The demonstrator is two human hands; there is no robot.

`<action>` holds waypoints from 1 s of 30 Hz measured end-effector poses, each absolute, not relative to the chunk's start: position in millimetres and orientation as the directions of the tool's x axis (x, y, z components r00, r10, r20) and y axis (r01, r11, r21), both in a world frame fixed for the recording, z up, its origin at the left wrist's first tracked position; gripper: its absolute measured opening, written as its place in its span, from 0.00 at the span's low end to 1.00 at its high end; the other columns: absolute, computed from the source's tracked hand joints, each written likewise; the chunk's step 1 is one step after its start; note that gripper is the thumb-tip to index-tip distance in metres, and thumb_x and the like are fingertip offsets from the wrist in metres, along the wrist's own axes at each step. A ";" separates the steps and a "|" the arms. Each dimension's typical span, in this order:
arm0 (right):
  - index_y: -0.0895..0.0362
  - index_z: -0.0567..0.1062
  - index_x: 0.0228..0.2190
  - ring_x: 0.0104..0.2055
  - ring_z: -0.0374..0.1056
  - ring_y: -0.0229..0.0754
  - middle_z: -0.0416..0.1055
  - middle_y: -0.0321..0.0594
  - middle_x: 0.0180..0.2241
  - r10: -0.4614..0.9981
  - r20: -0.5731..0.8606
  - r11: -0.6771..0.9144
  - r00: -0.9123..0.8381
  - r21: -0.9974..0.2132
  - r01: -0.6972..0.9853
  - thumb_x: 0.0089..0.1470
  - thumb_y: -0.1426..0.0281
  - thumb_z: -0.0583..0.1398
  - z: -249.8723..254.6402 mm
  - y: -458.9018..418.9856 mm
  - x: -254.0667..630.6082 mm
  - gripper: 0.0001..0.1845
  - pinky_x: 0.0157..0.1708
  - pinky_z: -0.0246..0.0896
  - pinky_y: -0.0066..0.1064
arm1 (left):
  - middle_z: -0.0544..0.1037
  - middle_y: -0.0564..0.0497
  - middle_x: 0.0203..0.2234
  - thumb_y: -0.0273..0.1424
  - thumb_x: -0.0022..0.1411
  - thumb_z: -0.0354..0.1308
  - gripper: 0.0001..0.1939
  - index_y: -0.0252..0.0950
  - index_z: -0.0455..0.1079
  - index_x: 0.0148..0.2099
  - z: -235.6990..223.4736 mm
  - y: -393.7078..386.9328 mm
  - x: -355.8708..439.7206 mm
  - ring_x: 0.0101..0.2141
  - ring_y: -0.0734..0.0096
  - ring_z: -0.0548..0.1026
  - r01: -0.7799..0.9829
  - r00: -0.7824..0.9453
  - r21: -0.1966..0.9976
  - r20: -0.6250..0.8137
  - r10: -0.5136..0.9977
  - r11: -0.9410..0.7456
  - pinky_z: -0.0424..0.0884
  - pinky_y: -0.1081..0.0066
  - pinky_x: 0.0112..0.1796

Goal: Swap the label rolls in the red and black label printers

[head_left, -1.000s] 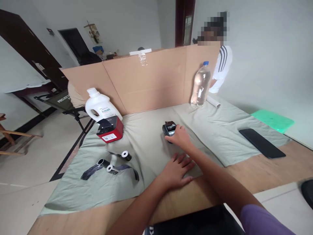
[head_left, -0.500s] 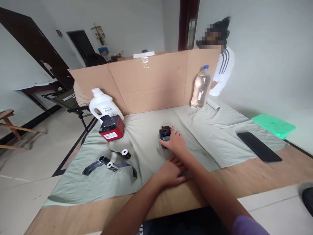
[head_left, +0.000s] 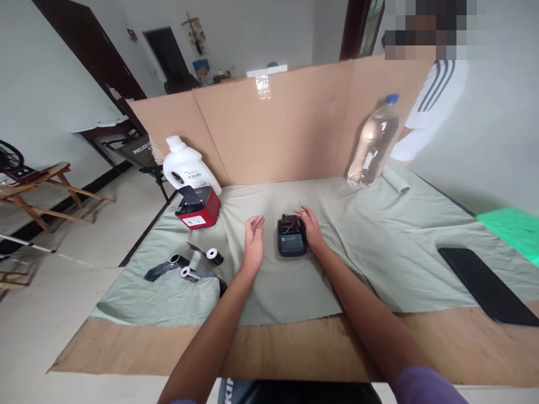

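Observation:
A small dark portable printer (head_left: 292, 245) sits on the green-grey cloth in front of me, with a shiny black printed strip (head_left: 290, 223) at its top. Beside its right side, touching or nearly so, is my right hand (head_left: 310, 227), open with fingers stretched forward. My left hand (head_left: 254, 241) is open to the left of the printer, apart from it and holding nothing. Left of that hand lie rolls of black tape-like material: one roll (head_left: 214, 256) with a white core, another roll (head_left: 189, 274), and a dark tube-like roll (head_left: 179, 260) with a loose strip.
A red printer (head_left: 202, 209) stands before a white jug (head_left: 187, 165) at the left. A water bottle (head_left: 374, 143) and a white tube (head_left: 396, 180) are by the cardboard screen (head_left: 290, 129). A black phone (head_left: 488, 285) lies at the right. A person in a white sleeve (head_left: 438, 92) is behind.
My left hand has moved from the front of the printer to its left side. My right hand has shifted from over the printer's front to its right side. The view has tilted down.

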State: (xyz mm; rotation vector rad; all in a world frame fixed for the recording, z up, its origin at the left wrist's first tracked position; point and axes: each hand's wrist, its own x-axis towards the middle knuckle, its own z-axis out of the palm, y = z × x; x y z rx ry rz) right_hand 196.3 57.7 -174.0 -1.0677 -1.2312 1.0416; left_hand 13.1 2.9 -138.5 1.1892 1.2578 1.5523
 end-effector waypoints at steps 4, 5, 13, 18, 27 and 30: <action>0.54 0.63 0.60 0.63 0.67 0.49 0.70 0.51 0.61 0.975 0.214 0.213 0.053 -0.977 0.013 0.63 0.45 0.49 -177.1 57.5 195.4 0.35 0.66 0.58 0.46 | 0.63 0.40 0.69 0.46 0.73 0.44 0.26 0.41 0.55 0.67 -153.3 1.8 32.9 0.68 0.63 0.63 -0.098 -0.151 0.991 0.080 0.985 -0.096 0.60 0.59 0.67; 0.53 0.62 0.61 0.63 0.67 0.49 0.69 0.51 0.62 0.976 0.211 0.210 0.052 -0.978 0.010 0.63 0.44 0.48 -178.2 57.9 194.9 0.35 0.65 0.58 0.47 | 0.62 0.40 0.70 0.48 0.73 0.44 0.28 0.40 0.55 0.68 -159.3 -2.8 37.3 0.69 0.63 0.62 -0.081 -0.139 0.993 0.072 0.988 -0.084 0.60 0.59 0.67; 0.57 0.59 0.64 0.67 0.62 0.51 0.64 0.56 0.64 0.967 0.250 0.241 0.059 -0.962 0.133 0.63 0.43 0.47 -176.3 51.7 190.8 0.40 0.68 0.52 0.48 | 0.64 0.39 0.69 0.41 0.74 0.45 0.26 0.37 0.57 0.68 -170.7 -26.2 39.8 0.69 0.63 0.62 0.168 -0.087 0.974 0.168 0.982 -0.151 0.56 0.57 0.69; 0.56 0.50 0.69 0.67 0.61 0.50 0.59 0.57 0.67 0.956 0.282 0.266 0.082 -0.950 0.163 0.65 0.44 0.45 -176.0 47.3 188.1 0.42 0.68 0.52 0.50 | 0.70 0.39 0.65 0.40 0.73 0.48 0.25 0.35 0.63 0.66 -160.6 -25.4 39.4 0.66 0.58 0.66 0.312 -0.101 0.936 0.201 0.974 -0.161 0.59 0.56 0.68; 0.58 0.51 0.68 0.72 0.54 0.54 0.53 0.58 0.70 0.954 0.294 0.277 0.065 -0.941 0.192 0.62 0.39 0.46 -174.6 48.4 187.8 0.47 0.70 0.48 0.49 | 0.81 0.41 0.52 0.38 0.73 0.46 0.19 0.36 0.72 0.55 -159.2 -12.0 32.2 0.53 0.56 0.78 0.434 -0.168 0.893 0.210 0.963 -0.119 0.70 0.57 0.57; 0.60 0.52 0.67 0.74 0.48 0.55 0.57 0.59 0.68 0.949 0.305 0.283 0.078 -0.935 0.212 0.61 0.38 0.46 -174.3 48.0 188.1 0.48 0.71 0.45 0.50 | 0.82 0.42 0.49 0.38 0.73 0.46 0.18 0.37 0.71 0.55 -160.0 -9.9 31.6 0.50 0.55 0.79 0.439 -0.169 0.892 0.203 0.964 -0.111 0.72 0.58 0.53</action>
